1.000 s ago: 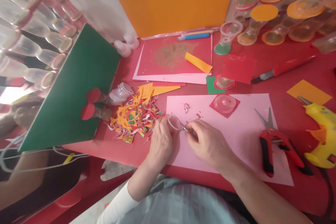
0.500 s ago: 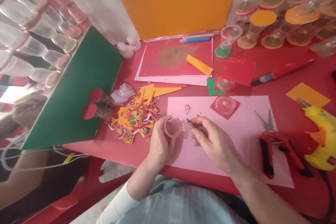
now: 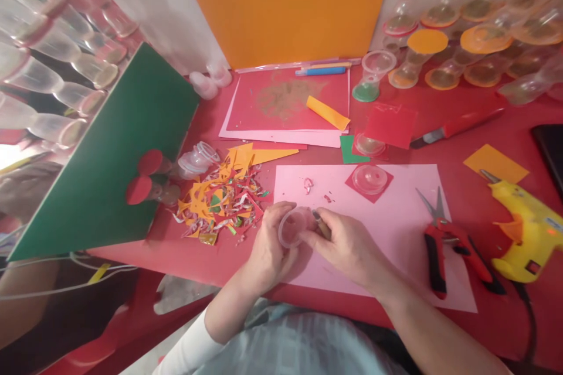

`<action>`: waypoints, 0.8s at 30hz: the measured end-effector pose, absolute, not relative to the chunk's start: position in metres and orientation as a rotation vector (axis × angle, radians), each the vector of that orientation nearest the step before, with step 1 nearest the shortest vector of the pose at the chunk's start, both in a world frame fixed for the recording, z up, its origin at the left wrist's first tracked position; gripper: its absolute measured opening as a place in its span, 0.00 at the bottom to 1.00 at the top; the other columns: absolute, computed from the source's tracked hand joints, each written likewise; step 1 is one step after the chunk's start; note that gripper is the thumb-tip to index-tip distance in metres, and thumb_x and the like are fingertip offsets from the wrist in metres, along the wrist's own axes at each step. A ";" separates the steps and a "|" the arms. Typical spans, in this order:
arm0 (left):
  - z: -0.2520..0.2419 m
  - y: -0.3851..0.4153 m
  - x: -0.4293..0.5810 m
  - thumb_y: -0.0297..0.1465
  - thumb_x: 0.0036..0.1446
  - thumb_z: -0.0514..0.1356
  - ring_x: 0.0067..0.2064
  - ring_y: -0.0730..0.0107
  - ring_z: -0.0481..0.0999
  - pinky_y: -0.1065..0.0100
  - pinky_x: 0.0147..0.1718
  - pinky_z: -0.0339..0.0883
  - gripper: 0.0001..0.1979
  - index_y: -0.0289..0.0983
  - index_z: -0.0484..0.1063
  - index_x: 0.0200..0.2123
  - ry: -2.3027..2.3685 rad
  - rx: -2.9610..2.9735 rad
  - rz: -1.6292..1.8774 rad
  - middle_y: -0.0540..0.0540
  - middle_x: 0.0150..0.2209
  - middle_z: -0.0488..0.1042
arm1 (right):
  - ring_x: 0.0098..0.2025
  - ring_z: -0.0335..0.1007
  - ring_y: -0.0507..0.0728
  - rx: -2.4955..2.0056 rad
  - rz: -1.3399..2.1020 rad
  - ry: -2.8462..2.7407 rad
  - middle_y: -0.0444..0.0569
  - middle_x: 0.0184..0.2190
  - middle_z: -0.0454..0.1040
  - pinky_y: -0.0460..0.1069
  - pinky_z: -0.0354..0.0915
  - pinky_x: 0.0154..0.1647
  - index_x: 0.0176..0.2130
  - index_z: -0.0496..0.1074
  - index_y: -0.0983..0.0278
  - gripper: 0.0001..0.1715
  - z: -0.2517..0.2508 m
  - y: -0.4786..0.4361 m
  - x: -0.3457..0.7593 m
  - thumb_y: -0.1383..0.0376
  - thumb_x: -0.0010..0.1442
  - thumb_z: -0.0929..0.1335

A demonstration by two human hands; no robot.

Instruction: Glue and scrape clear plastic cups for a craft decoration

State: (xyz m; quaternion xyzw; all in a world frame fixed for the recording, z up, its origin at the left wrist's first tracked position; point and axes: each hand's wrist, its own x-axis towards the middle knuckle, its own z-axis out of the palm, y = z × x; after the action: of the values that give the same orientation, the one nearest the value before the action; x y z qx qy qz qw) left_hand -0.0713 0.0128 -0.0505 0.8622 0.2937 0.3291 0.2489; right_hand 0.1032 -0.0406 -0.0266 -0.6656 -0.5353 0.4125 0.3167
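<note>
My left hand [image 3: 269, 246] is closed around a small see-through plastic cup [image 3: 288, 235], its round mouth tilted toward me. In my right hand [image 3: 347, 243] is a small craft knife [image 3: 324, 227] with a brownish handle, pinched between thumb and fingers. The knife's dark tip meets the far side of the cup; the exact contact is hidden by my fingers. Both hands are over a pink sheet [image 3: 396, 258]. Little red scraps [image 3: 329, 198] lie on that sheet beyond my hands, near a plastic cup on a red square [image 3: 370, 180].
Red-handled pruning shears [image 3: 446, 240] lie spread at right, beside a yellow glue gun [image 3: 525, 228]. Colored paper scraps [image 3: 220, 202] are heaped at left, by a leaning green board [image 3: 114, 158]. Stacked cup hourglasses [image 3: 440, 41] stand back right. Another person's arm [image 3: 21, 299] shows at far left.
My right hand has brought the craft knife against the cup in my left hand. More red bits lie on the pink sheet. The view has shifted slightly.
</note>
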 end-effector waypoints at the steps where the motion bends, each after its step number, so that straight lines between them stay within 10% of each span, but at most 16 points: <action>1: -0.050 0.013 -0.071 0.28 0.63 0.56 0.49 0.58 0.75 0.58 0.45 0.73 0.24 0.37 0.55 0.61 0.790 2.333 0.896 0.36 0.50 0.70 | 0.20 0.52 0.49 -1.747 1.115 -1.397 0.35 0.18 0.58 0.45 0.49 0.21 0.24 0.55 0.59 0.22 -0.026 -0.040 0.103 0.57 0.61 0.69; 13: -0.049 0.012 -0.071 0.31 0.63 0.57 0.40 0.63 0.77 0.63 0.38 0.72 0.21 0.40 0.56 0.57 0.831 2.226 0.897 0.41 0.42 0.72 | 0.12 0.58 0.49 -1.565 1.632 -0.987 0.36 0.13 0.59 0.42 0.51 0.11 0.25 0.63 0.60 0.16 -0.014 -0.041 0.106 0.56 0.62 0.63; 24: -0.044 0.013 -0.068 0.30 0.66 0.54 0.44 0.60 0.77 0.63 0.39 0.74 0.23 0.36 0.55 0.62 0.940 2.561 0.875 0.37 0.45 0.73 | 0.16 0.50 0.49 -1.878 1.122 -1.295 0.35 0.14 0.53 0.44 0.49 0.18 0.21 0.53 0.58 0.18 -0.013 -0.038 0.098 0.64 0.54 0.66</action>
State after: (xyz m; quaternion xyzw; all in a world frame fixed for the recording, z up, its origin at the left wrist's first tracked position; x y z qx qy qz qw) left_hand -0.0676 0.0125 -0.0441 0.8853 0.3249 0.3027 0.1380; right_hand 0.0984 -0.0377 -0.0135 -0.7057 -0.4868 0.4218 0.2951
